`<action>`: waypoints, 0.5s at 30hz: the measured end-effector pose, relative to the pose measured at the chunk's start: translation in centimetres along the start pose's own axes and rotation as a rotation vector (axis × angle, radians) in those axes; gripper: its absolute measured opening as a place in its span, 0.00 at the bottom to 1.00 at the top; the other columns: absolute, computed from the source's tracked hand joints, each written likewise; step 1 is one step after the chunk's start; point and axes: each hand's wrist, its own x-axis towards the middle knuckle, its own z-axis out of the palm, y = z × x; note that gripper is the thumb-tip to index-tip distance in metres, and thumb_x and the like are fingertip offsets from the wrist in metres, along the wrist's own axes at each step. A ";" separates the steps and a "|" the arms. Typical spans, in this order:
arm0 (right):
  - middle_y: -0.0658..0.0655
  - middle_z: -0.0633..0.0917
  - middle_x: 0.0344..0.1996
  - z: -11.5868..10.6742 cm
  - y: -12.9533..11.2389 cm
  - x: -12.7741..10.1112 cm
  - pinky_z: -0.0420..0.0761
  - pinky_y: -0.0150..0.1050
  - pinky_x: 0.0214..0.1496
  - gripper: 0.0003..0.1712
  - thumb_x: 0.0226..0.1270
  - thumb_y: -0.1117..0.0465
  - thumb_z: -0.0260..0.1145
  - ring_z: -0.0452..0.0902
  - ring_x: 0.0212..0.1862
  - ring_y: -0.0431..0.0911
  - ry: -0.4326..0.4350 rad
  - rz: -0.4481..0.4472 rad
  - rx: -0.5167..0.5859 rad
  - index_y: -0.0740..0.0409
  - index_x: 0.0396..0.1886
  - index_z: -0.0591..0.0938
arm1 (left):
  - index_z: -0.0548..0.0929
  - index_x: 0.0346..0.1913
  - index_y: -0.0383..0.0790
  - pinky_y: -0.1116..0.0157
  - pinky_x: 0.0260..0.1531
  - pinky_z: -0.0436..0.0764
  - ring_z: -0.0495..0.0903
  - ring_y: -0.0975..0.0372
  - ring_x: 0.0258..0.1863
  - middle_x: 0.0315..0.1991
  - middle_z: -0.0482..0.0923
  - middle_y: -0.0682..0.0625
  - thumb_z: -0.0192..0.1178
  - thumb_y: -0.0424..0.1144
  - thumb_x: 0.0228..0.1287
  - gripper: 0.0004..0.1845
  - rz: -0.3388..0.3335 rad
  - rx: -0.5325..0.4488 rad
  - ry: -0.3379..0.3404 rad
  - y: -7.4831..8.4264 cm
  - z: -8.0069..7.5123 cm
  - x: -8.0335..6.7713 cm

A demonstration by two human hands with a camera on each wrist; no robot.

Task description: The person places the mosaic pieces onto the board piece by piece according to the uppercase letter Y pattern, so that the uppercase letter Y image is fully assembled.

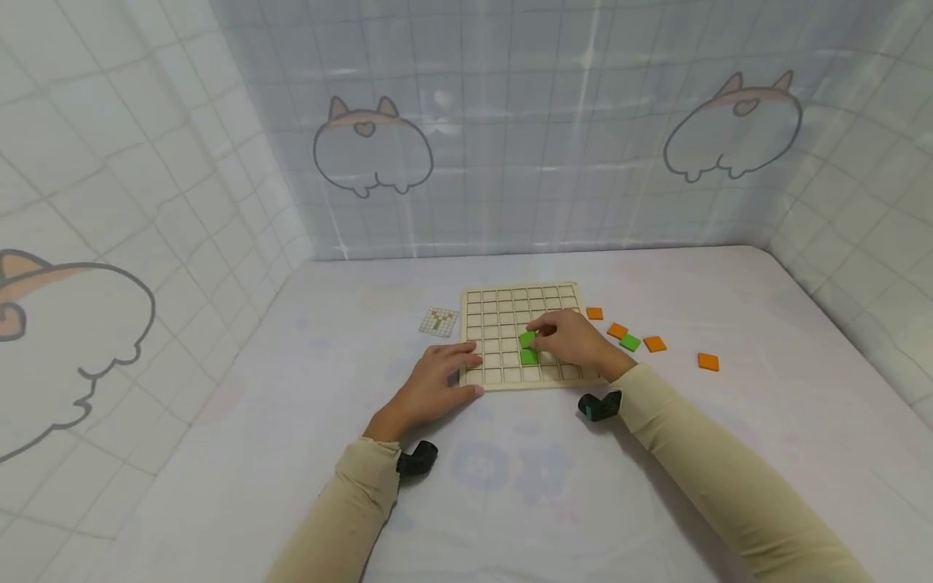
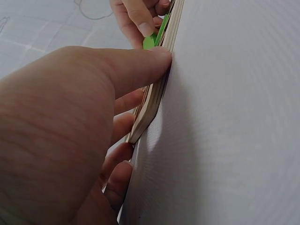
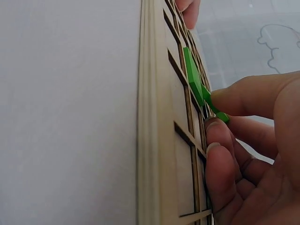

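A wooden grid board [image 1: 510, 304] lies flat on the white table. My right hand [image 1: 538, 334] reaches over its lower middle and pinches a green tile [image 1: 526, 338] between thumb and fingers, tilted over a cell [image 3: 219, 114]. A second green tile [image 1: 530, 357] sits in the cell just below it [image 3: 191, 70]. My left hand [image 1: 466, 368] rests on the table at the board's near left corner, its fingers lying on the left edge and its thumb [image 2: 154, 58] against the front edge. In the left wrist view the board's edge [image 2: 150, 103] and a bit of green tile [image 2: 151, 42] show.
Loose tiles lie right of the board: orange ones [image 1: 594, 313], [image 1: 617, 330], [image 1: 654, 343], [image 1: 708, 362] and a green one [image 1: 630, 342]. A small pattern card [image 1: 438, 321] lies left of the board. Fabric walls close in the table on three sides.
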 end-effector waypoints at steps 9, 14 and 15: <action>0.52 0.84 0.41 -0.3 -0.2 0.2 0.74 0.43 0.44 0.19 0.68 0.58 0.67 0.74 0.42 0.47 -0.017 -0.017 -0.032 0.56 0.57 0.85 | 0.79 0.66 0.44 0.46 0.67 0.62 0.61 0.47 0.71 0.73 0.66 0.49 0.67 0.49 0.65 0.28 0.004 -0.003 -0.003 0.0 -0.2 0.1; 0.52 0.84 0.41 -0.5 -0.2 0.4 0.75 0.42 0.42 0.20 0.68 0.57 0.67 0.74 0.40 0.47 -0.053 -0.029 -0.029 0.57 0.58 0.84 | 0.79 0.66 0.44 0.47 0.67 0.62 0.61 0.48 0.71 0.74 0.65 0.50 0.67 0.49 0.65 0.28 0.000 -0.009 -0.008 0.1 -0.2 -0.1; 0.52 0.84 0.41 -0.6 -0.2 0.4 0.75 0.42 0.43 0.20 0.68 0.57 0.67 0.75 0.40 0.47 -0.059 -0.027 -0.025 0.57 0.58 0.84 | 0.79 0.65 0.44 0.47 0.67 0.62 0.62 0.48 0.70 0.73 0.66 0.49 0.67 0.49 0.65 0.28 0.004 -0.011 -0.005 0.1 -0.3 -0.1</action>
